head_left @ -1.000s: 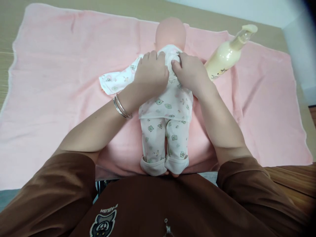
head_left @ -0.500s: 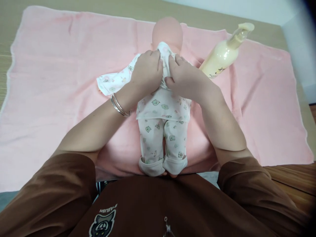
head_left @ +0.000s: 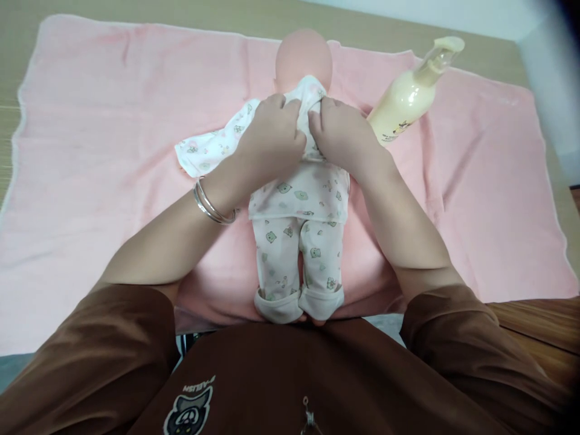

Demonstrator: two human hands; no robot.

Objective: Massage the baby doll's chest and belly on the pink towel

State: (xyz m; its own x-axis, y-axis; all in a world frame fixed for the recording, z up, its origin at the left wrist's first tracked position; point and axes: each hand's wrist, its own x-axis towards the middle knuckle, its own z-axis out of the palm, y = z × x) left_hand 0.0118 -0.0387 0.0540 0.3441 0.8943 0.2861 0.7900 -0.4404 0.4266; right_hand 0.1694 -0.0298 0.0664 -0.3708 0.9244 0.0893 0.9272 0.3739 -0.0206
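Note:
A baby doll [head_left: 303, 57] lies with its head at the far side, wearing a white shirt [head_left: 301, 193] and white trousers [head_left: 276, 254] with small animal prints. My left hand [head_left: 276, 133] has its fingers curled on the shirt's upper left part, close under the head. Opposite it, my right hand [head_left: 342, 130] pinches the cloth at the upper right. Between the two hands, a fold of the shirt stands up and covers the lower part of the doll's head. The shirt's left sleeve stretches out to the side. My hands hide the doll's shoulders and right sleeve.
A pink blanket [head_left: 90, 121] lies spread under the doll on a wooden table [head_left: 181, 12]. To the right of the doll is a pale yellow pump bottle [head_left: 403, 99], close to my right hand.
Both hands have shifted slightly on the shirt's top, and the raised fold between them has widened and moved a little right. The doll's body has stayed in place.

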